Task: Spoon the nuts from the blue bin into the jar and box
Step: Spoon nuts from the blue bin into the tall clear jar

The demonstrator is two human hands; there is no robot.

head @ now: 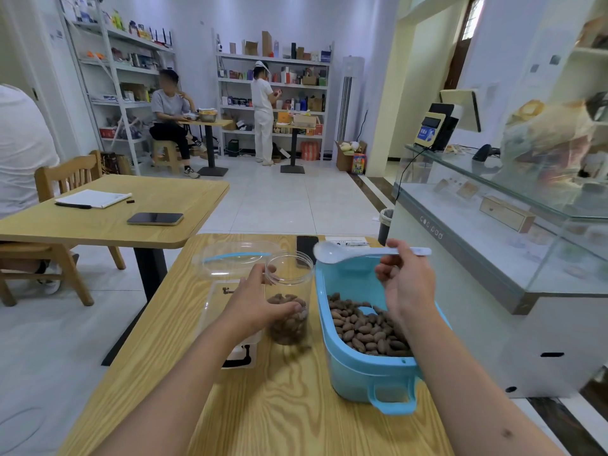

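Observation:
A blue bin (365, 370) with brown nuts (365, 327) in it stands on the right of the wooden table. Left of it stands a clear plastic jar (289, 278), open at the top, with nuts in its lower part. My left hand (253, 301) grips the jar's side. My right hand (406, 284) holds a white spoon (329, 252) by its handle above the bin's far end; the bowl looks empty and points left, near the jar's mouth. A clear box (214, 311) lies left of the jar, partly hidden by my left arm.
A clear lid with a blue seal (235, 258) lies behind the box. A dark phone (306, 245) lies at the table's far edge. A glass display counter (493, 232) runs close on the right. Another table (108, 222) with a phone and notebook stands to the left.

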